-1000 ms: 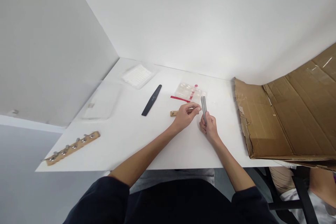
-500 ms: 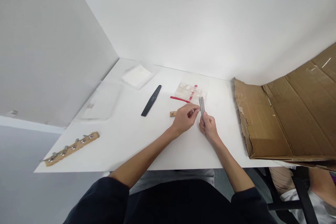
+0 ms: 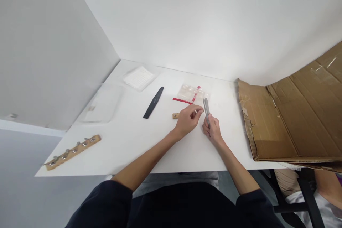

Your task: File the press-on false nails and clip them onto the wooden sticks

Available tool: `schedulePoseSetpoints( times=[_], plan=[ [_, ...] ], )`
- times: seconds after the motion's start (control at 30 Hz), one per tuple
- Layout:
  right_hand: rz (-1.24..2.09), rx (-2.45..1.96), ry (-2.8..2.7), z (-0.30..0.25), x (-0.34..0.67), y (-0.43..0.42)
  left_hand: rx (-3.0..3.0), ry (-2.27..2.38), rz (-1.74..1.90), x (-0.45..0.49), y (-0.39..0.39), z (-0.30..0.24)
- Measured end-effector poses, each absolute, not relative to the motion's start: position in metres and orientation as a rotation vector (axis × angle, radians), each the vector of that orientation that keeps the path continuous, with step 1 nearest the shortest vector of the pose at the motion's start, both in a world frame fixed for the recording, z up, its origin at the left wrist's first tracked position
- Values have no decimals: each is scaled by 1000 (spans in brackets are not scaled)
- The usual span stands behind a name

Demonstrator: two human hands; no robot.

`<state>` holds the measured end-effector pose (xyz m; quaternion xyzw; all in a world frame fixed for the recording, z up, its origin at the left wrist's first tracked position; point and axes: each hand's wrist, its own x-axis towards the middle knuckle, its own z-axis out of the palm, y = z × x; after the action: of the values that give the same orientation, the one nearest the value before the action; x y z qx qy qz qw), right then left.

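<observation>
My right hand (image 3: 211, 127) is wrapped round the lower part of a grey nail file (image 3: 206, 107), which points up and away from me. Close to its left edge, my left hand (image 3: 188, 117) pinches thumb and forefinger together; whatever is between the fingertips is too small to make out. Partly behind the left hand lies a wooden strip with a metal knob (image 3: 175, 115). A thin red stick (image 3: 181, 100) rests just beyond that hand. Farther back is a clear tray of nail tips (image 3: 187, 92) with red marks. A black nail file (image 3: 153, 102) lies to the left.
A wooden bar with several metal clips (image 3: 73, 152) lies near the front left edge. Behind it are a clear plastic case (image 3: 103, 105) and a clear packet with a white gridded sheet (image 3: 138, 77). An open cardboard box (image 3: 267, 124) stands at right. Another person's arm (image 3: 328, 187) shows lower right.
The nail file has shifted very slightly, and a small gap now shows between it and my left fingertips. Everything else stays where it was.
</observation>
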<state>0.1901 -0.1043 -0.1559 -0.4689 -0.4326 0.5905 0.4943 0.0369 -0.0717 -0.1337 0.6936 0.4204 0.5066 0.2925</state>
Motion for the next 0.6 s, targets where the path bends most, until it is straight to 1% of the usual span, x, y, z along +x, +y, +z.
schedulePoseSetpoints(
  times=[0.17,0.37,0.6],
  plan=[
    [1425,-1179,-1102,-152,189,-104,1890,1133,1367,39,-74,-137],
    [1437,-1229,-980,-153,190,-101,1858,1135,1456,38,-78,-130],
    [1443,-1182,-990,-157,191,-102,1671,1128,1411,37,-72,-136]
  ],
)
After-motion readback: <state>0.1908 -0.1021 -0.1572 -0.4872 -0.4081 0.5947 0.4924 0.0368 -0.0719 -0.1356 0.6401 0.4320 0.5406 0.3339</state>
